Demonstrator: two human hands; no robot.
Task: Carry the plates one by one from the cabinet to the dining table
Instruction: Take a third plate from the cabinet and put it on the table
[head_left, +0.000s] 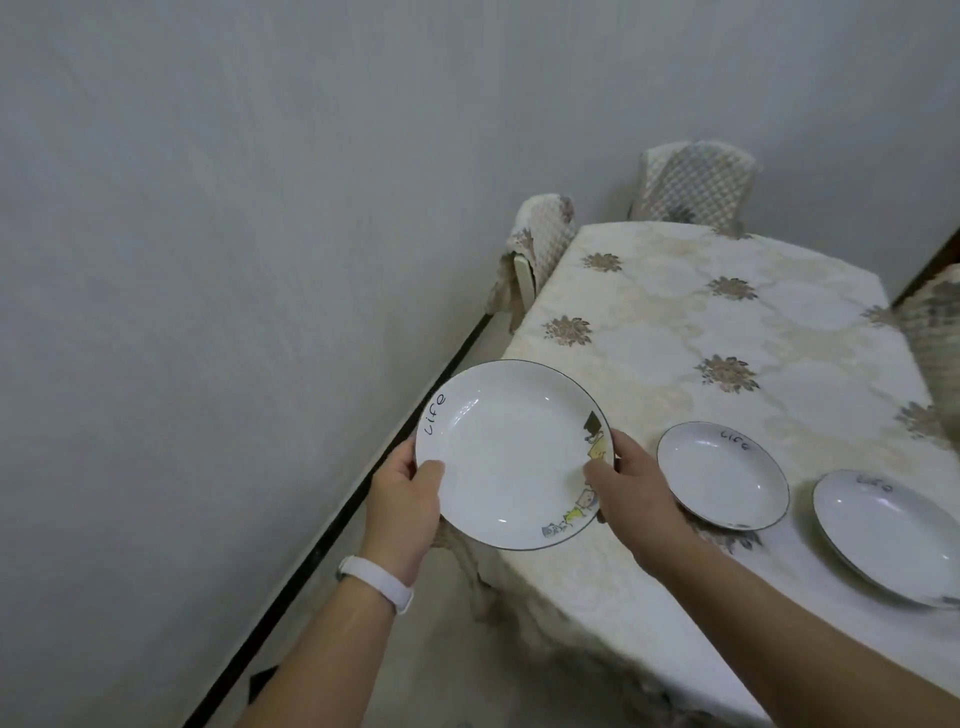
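I hold a white plate (511, 452) with a dark rim, the word "Life" and small cartoon figures, level in the air over the near left corner of the dining table (649, 322). My left hand (408, 501) grips its left edge, thumb on top. My right hand (636, 491) grips its right edge. Two more white plates lie flat on the cream flowered tablecloth: a smaller plate (723, 475) just right of my right hand, and a larger plate (891, 535) near the right frame edge.
Covered chairs stand around the table: one chair (540, 244) at its far left corner by the wall, another chair (696, 179) at the far end, a third chair (935, 332) at the right. A grey wall (208, 260) with a black skirting line runs along the left.
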